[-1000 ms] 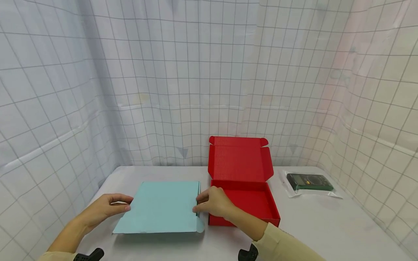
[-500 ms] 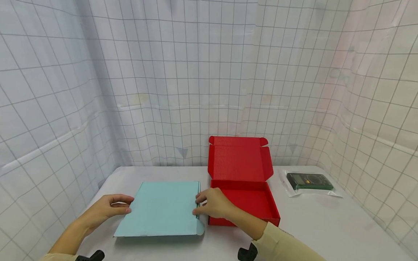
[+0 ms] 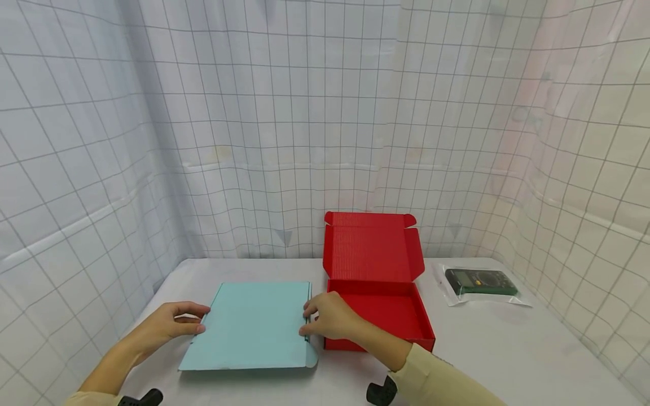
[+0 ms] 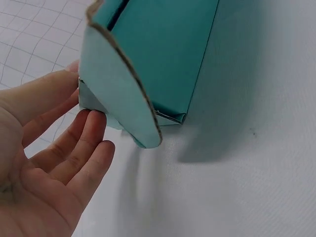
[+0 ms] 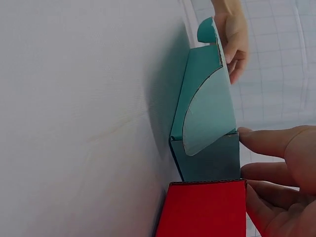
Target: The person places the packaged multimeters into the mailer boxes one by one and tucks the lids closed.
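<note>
A light-blue cardboard mailer box lies left of centre in the head view. Its lid is over the top, with the front flap jutting toward me. My left hand touches the box's left edge, thumb and fingers fairly straight; the left wrist view shows the fingertips at the lid's side, by a curved side flap. On the right edge rests my right hand, thumb at the lid corner and the other fingers along the side. Part of the box's right side is hidden by that hand.
An open red mailer box stands close to the right of the blue one, its lid raised behind it. A multimeter in a clear plastic bag lies farther right on the white table. Grid-patterned curtains surround the table.
The blue lid's front edge has sunk a little and come slightly nearer to me. Both hands stay at the box's sides with barely any shift.
</note>
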Available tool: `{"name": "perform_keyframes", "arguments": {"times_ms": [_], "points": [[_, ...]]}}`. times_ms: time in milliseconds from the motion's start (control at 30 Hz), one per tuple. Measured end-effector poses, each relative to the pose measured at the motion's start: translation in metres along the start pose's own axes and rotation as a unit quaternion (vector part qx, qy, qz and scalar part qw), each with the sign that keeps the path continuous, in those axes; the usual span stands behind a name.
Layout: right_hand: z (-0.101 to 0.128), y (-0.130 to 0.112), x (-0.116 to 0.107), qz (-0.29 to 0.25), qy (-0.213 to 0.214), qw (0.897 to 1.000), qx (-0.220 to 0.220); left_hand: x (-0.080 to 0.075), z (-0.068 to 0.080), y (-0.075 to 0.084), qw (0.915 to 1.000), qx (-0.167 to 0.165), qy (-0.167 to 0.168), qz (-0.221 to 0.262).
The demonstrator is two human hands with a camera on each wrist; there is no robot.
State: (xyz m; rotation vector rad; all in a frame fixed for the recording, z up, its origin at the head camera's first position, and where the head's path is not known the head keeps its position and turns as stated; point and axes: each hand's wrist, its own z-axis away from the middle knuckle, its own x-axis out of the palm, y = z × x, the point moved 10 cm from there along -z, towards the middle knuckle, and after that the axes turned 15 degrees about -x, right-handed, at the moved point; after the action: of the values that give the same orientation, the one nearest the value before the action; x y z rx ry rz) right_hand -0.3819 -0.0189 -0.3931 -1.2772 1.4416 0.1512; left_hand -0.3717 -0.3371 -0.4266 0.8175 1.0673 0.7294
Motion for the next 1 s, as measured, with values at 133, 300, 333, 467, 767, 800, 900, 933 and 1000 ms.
{"name": "perform_keyframes", "arguments": {"times_ms": [133,300,333,467,767,800,900,933,1000], "points": [[-0.001,-0.003,-0.002,0.024,-0.011,1.0,-0.006,0.004,0.0,0.005,0.9996,0.008,-0.012,-0.023],[-0.001,-0.007,-0.002,0.058,-0.038,0.998,-0.01,0.006,0.003,0.01,0.9992,0.01,-0.009,-0.037],[-0.002,-0.007,-0.001,0.066,-0.047,0.997,-0.013,0.006,0.004,0.01,0.9991,0.008,-0.005,-0.04],[-0.006,-0.011,0.004,0.092,-0.083,0.992,-0.036,0.003,0.008,0.008,0.9985,-0.007,0.016,-0.052],[-0.015,-0.012,0.01,0.073,-0.14,0.986,-0.055,0.001,0.016,0.011,0.9948,-0.035,0.056,-0.077],[-0.016,-0.012,0.01,0.07,-0.143,0.986,-0.055,0.001,0.017,0.011,0.9929,-0.042,0.069,-0.087],[-0.018,-0.012,0.01,0.065,-0.152,0.984,-0.06,0.0,0.024,0.01,0.9828,-0.074,0.119,-0.121],[-0.018,-0.012,0.009,0.065,-0.154,0.984,-0.061,0.0,0.027,0.008,0.9795,-0.085,0.13,-0.128],[-0.019,-0.011,0.008,0.067,-0.156,0.984,-0.063,0.002,0.032,0.005,0.976,-0.105,0.146,-0.123]]}}
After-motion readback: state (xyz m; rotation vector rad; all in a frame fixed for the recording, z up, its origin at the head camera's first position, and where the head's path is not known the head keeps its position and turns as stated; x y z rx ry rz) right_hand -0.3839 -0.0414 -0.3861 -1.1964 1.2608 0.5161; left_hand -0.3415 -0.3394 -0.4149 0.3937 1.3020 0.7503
